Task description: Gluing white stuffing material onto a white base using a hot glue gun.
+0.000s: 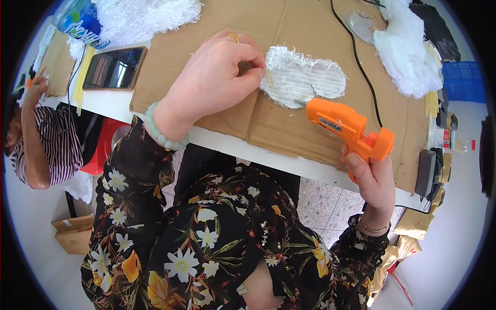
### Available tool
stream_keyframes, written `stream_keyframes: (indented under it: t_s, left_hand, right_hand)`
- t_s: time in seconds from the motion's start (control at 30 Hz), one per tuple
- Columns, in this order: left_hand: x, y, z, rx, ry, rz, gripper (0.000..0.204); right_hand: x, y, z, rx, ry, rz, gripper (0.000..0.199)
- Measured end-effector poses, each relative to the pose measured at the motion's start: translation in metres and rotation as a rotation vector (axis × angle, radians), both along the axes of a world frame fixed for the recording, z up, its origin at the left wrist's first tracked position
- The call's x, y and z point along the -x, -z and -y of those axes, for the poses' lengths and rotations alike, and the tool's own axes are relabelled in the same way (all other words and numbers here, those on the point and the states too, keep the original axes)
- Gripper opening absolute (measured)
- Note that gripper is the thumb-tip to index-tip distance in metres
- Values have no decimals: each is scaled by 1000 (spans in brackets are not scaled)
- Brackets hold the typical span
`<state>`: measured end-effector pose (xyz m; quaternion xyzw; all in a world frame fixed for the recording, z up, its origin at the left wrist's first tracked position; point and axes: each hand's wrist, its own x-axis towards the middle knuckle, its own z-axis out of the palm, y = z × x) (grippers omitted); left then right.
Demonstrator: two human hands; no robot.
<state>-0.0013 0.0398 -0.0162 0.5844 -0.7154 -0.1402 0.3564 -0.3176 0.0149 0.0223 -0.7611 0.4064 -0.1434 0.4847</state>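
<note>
My right hand (371, 178) is wrapped round the handle of an orange hot glue gun (338, 120). The gun's metal nozzle points left, at the lower edge of a white shaggy fabric piece (305, 77), which lies flat on brown cardboard (227, 121). Close to that piece's left end, my left hand (217, 75) has its thumb and fingers pinched together. What sits between those fingertips, if anything, is too small to make out. A thin yellowish strand shows just beside them.
A phone (114, 68) and a blue-labelled bottle (80, 23) stand at the left. White fluffy material (147, 15) is heaped behind, with more (408, 57) at the right. A black cable (356, 49) crosses the cardboard. Another person (44, 137) sits at the far left.
</note>
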Motion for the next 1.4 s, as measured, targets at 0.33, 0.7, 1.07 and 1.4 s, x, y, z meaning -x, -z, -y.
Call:
stream_keyframes:
  t_s: [0.33, 0.7, 1.07, 1.4]
  left_hand:
    - [-1, -1, -1, -4, -13, -10, 7]
    - [-2, -5, -3, -39, -21, -4, 8]
    - [-3, -1, -1, -39, -42, -1, 10]
    - [-6, -3, 3, -177, -69, -208, 16]
  right_hand:
    - [-11, 0, 1, 135, -62, -27, 27]
    - [-34, -6, 8, 140, -92, -54, 27]
    - [-32, -7, 10, 28, 3, 63, 32]
    - [-18, 1, 30, -218, 315, 668, 40]
